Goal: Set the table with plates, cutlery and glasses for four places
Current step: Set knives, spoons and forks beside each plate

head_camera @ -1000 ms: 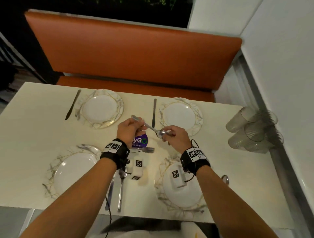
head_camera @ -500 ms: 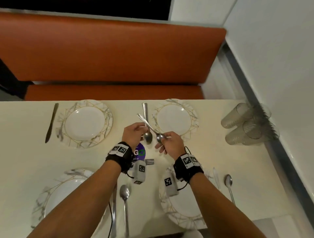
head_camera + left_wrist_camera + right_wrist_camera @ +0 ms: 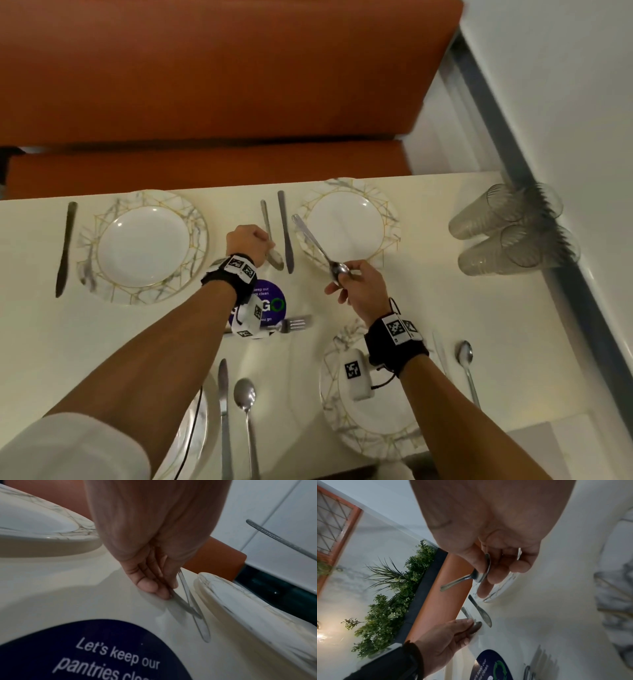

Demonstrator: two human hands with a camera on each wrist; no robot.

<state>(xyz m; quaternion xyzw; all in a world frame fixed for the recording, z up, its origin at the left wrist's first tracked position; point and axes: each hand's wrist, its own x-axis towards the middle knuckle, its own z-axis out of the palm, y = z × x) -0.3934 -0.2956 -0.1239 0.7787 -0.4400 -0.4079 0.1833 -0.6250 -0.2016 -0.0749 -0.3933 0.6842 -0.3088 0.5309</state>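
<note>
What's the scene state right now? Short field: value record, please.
left hand: fingers on the steel spoon lying on the cream table beside a steel butter knife
right hand: holds a second steel spoon by its bowl, handle raised over the far right marble-pattern plate
plates: four in view
far left place: marble-pattern plate, dark knife, no spoon
glasses: clear ribbed tumblers lying stacked by the wall
loose: steel fork by the purple round sticker

"Let's keep our pantries clean" on round purple sticker (image 3: 96, 654)
</note>
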